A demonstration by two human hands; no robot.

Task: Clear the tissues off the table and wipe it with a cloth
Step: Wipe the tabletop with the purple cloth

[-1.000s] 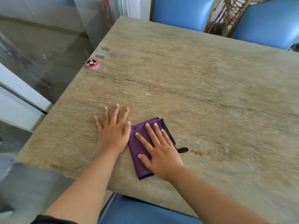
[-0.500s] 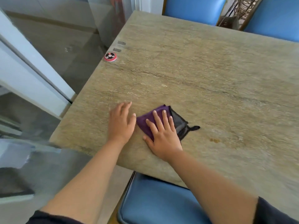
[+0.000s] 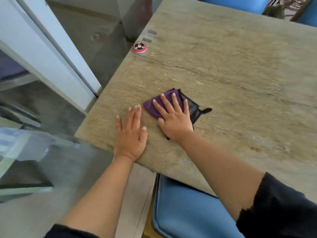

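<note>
The purple cloth, folded with a black edge and a small black tab poking out on its right side, lies on the worktop near the front left corner, a little in from the front edge. The right hand presses flat on it, fingers straight and spread, pinching nothing. Just beside it, the left hand rests palm-down on bare stone at the front edge, fingers straight and close together, apart from the cloth. The cloth looks soft, thin and light, so it should slide easily under a flat palm but may bunch or unfold; pressing on its middle, or gathering it at the folded edge, seems the safest hold. No tissues show on the visible worktop, though its right side and far edge are cut off. A red round button sits at the left edge, and a small brownish spot marks the stone toward the right front.
</note>
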